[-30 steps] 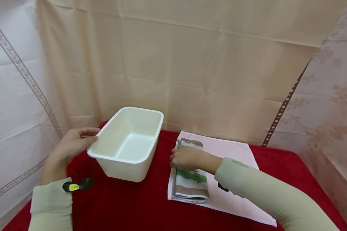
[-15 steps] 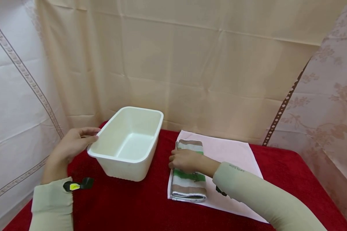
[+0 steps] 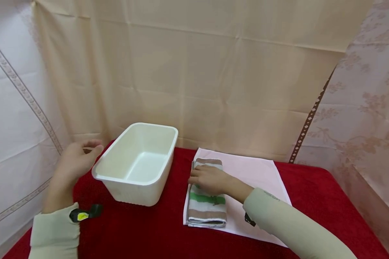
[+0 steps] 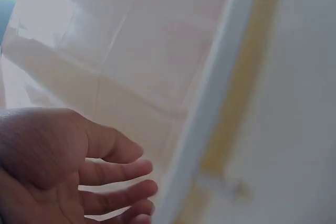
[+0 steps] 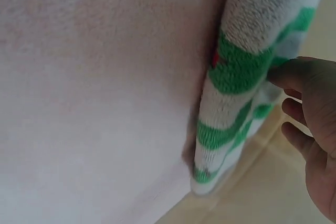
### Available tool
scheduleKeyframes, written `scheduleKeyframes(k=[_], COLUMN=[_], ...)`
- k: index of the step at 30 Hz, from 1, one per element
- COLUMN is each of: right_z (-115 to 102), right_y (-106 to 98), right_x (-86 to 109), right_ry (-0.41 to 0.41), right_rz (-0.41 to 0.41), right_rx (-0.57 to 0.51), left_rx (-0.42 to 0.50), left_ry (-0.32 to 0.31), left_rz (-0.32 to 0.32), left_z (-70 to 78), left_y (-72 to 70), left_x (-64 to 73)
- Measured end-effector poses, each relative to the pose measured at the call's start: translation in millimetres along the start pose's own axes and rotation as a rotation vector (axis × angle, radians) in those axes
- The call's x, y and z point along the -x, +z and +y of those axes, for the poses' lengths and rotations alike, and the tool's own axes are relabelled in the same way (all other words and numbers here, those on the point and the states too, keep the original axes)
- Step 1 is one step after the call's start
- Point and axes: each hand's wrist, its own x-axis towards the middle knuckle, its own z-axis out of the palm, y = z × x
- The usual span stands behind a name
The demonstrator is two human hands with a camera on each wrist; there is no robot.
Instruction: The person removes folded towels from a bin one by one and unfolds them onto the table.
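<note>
A white plastic tub (image 3: 134,194) stands on the left, with bare inside walls. My left hand (image 3: 76,162) hovers beside its left rim, thumb and fingers loosely bent; the left wrist view shows a gap between the fingertips (image 4: 147,187) and the rim. On the right, a folded striped towel (image 3: 207,207) in white, green and brown lies along the left side of a flat pink towel (image 3: 249,172). My right hand (image 3: 210,180) reaches across the striped towel to its left edge. In the right wrist view one digit touches the fold, while other fingers (image 5: 296,135) stay off the cloth.
Both towels and the tub rest on a red cloth (image 3: 126,233) covering the table. A beige curtain (image 3: 214,86) hangs close behind. Patterned white sheets (image 3: 16,126) enclose the left and right sides.
My left hand has let go of the tub's rim and moved slightly left. Earlier the striped towel shifted a little left under my right hand. The head view has turned slightly.
</note>
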Motion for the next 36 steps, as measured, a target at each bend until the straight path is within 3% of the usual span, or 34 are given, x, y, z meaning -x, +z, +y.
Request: scheduleKeyframes(k=[4,7,10,14,18,24,27,31,36], right_z=[7.8,12.6,14.9,15.7,15.9,15.8,15.5,14.5,7.2], right_y=[-4.4,-8.9,-12.3,-13.7,-12.1,-1.8,3.5,6.0,2.2], right_x=[11.9,21.2,30.3,42.0,54.4,75.3,83.6,88.8,88.5], right_ry=[0.067,0.112,0.159,0.216,0.324,0.52,0.616,0.76,1.017], right_rz=[0.049,0.073,0.076,0.081,0.09,0.054,0.057,0.081,0.124], right_rx=[-0.048,-0.072,-0.075,-0.11,-0.196,-0.286,-0.372,-0.593,-0.931], left_rx=[-0.051,-0.088,-0.119,-0.13,-0.131,-0.123,-0.082,0.058,0.212], left_ry=[0.163,0.244,0.283,0.335,0.395,0.452,0.403,0.258,0.064], left_rz=[0.069,0.058,0.031,0.045,0.053,-0.087,-0.186,-0.276,-0.288], left_z=[33.2,58.9,79.4,99.1,119.6,144.7,147.4,140.5,123.7], left_y=[7.9,18.6,35.8,65.8,99.7,152.9,178.7,207.5,233.4], left_x=[-0.4,-1.1,0.6,7.4,16.6,30.6,32.5,28.2,24.0])
